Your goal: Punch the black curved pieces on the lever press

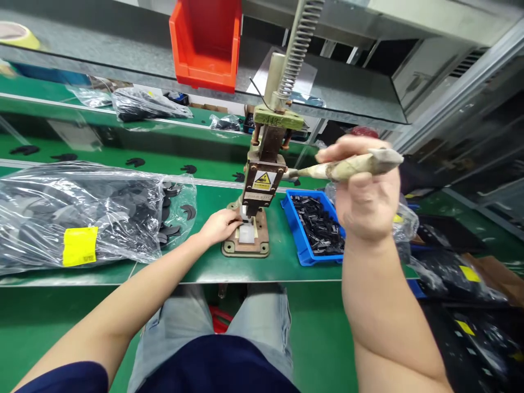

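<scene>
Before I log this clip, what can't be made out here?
All in the head view:
Whether the left hand grips a part: hidden by its own fingers and the press.
Print on the bag's yellow label: too small.
Top of the spring: cut off by the upper edge.

pass: bench (281, 245) strip between press (245, 248) and blue bin (321, 260) | block: left forearm (135, 305) across bag (102, 202)–press gap; lever (352, 168) jutting right; shelf (123, 66) behind, higher

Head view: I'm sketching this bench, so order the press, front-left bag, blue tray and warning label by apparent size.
Front-left bag
Press, cut off at top
Blue tray
Warning label
</scene>
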`<state>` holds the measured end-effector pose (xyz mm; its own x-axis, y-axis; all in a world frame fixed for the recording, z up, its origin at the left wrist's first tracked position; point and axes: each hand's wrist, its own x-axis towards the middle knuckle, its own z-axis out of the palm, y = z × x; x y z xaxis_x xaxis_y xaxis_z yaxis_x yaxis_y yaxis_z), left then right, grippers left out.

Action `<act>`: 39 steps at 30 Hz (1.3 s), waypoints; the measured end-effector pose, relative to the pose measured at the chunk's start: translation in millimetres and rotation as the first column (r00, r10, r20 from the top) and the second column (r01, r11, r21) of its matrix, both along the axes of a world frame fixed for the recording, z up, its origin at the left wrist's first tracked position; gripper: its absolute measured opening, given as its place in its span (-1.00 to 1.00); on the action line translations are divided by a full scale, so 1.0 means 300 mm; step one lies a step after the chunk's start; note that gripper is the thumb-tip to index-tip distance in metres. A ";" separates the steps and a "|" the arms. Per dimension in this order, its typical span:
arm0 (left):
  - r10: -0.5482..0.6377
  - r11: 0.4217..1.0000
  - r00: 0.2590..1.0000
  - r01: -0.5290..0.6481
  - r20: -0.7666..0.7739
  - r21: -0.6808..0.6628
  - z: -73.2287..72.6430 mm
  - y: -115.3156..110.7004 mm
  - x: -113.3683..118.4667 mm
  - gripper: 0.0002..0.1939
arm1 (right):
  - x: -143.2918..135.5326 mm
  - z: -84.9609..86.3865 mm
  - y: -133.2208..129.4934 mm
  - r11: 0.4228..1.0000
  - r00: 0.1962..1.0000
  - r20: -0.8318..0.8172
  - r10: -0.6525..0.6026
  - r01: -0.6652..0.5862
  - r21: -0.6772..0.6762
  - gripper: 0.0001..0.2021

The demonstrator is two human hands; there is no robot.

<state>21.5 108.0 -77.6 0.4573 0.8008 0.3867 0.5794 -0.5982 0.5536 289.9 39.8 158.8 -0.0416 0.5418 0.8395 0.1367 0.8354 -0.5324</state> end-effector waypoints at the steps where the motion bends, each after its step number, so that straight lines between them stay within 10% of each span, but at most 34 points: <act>1: -0.024 0.999 0.999 0.026 -0.038 0.032 0.006 0.001 0.006 -0.81 | -0.019 0.008 0.003 1.000 1.000 0.015 0.005 -0.005 -0.013 -0.61; 5: -0.074 0.996 0.991 0.079 -0.115 0.038 0.023 0.003 0.018 -0.77 | -0.071 -0.044 -0.035 0.994 0.994 -0.027 -0.107 0.107 -0.001 -0.65; 16: -0.083 0.997 0.995 0.083 -0.051 -0.007 0.037 -0.016 0.023 -0.79 | -0.028 -0.437 -0.196 0.976 0.963 0.171 -0.207 0.192 0.099 -0.87; 23: 0.226 0.969 0.864 -0.248 -0.449 0.010 0.090 0.120 -0.331 -0.62 | -0.028 -0.470 -0.178 0.955 0.967 0.112 -0.231 0.203 0.218 -0.92; 27: 0.068 0.985 0.739 -0.156 -0.670 -0.072 0.079 0.203 -0.512 -0.43 | -0.055 -0.489 -0.178 0.954 0.966 0.008 -0.257 0.253 0.162 -0.89; 39: 0.064 0.989 0.643 -0.142 -0.763 -0.037 0.049 0.216 -0.473 -0.65 | -0.090 -0.489 -0.174 0.944 0.959 -0.076 -0.272 0.281 0.172 -0.86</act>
